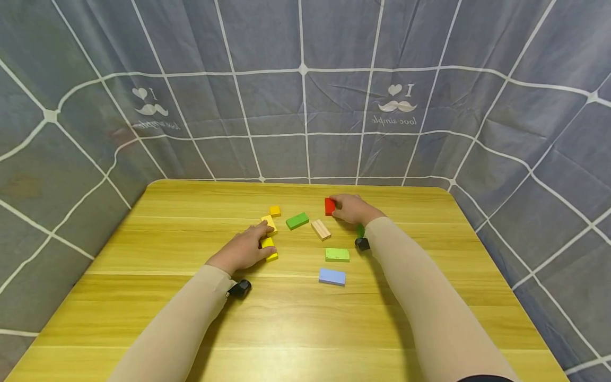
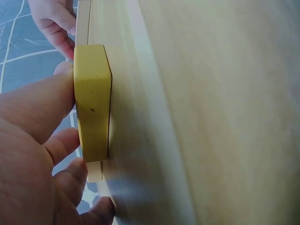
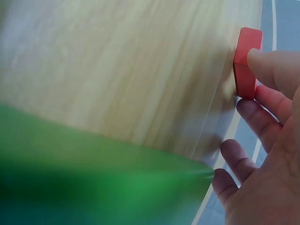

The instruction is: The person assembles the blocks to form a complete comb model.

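The red block (image 1: 329, 207) sits at the right hand's (image 1: 352, 208) fingertips, pinched between thumb and index finger, the other fingers loosely bent. The yellow block (image 2: 93, 103) lies under the left hand's (image 1: 244, 248) thumb, that hand's fingers loosely spread, without a closed grip. Between the hands lie a green block (image 1: 297, 220) and a ridged wooden block (image 1: 321, 230).

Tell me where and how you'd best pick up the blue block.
Probably pinch the blue block across its narrow width, midway along the two long sides, coming from above and the near side. It lies flat, long sides running roughly left to right, and no other block lies nearer the person. The light green block sits beyond it, with a gap between.
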Motion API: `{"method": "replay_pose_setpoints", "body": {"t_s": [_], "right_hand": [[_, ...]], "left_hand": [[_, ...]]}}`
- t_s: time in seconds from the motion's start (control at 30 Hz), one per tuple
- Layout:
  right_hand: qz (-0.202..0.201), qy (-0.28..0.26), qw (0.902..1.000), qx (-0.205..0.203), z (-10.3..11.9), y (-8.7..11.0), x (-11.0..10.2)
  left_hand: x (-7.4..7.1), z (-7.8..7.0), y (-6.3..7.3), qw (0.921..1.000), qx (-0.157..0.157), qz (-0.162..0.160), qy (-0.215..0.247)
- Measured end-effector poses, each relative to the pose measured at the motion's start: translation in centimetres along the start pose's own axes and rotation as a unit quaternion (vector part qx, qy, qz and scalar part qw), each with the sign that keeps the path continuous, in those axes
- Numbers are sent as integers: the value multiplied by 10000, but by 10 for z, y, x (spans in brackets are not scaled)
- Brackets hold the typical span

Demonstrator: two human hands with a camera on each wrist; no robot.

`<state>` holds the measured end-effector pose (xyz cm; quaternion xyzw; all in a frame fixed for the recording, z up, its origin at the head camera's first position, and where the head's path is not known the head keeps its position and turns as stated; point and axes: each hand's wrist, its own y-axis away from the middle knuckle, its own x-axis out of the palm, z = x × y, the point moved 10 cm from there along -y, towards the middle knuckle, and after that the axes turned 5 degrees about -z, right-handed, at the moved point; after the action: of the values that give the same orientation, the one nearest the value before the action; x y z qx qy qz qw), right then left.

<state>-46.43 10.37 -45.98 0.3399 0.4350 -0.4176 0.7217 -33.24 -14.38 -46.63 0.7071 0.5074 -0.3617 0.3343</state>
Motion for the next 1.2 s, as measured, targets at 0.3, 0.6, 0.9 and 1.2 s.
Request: {"method": "replay_pose_setpoints", "body": {"t_s": [0.3, 0.6, 0.9, 1.2], "right_hand": [[13, -375, 9993, -37, -5, 7, -6], [124, -246, 9995, -179, -7, 34, -21], [87, -300, 9993, -192, -22, 64, -23], [-260, -371, 9982, -396, -35, 92, -19]], "left_hand": [[1, -1, 0, 10000, 62, 20, -42], [0, 1, 0, 10000, 38, 36, -53], [0, 0, 0, 9999, 39, 56, -125], [1, -1, 0, 9998, 43, 141, -144]]}}
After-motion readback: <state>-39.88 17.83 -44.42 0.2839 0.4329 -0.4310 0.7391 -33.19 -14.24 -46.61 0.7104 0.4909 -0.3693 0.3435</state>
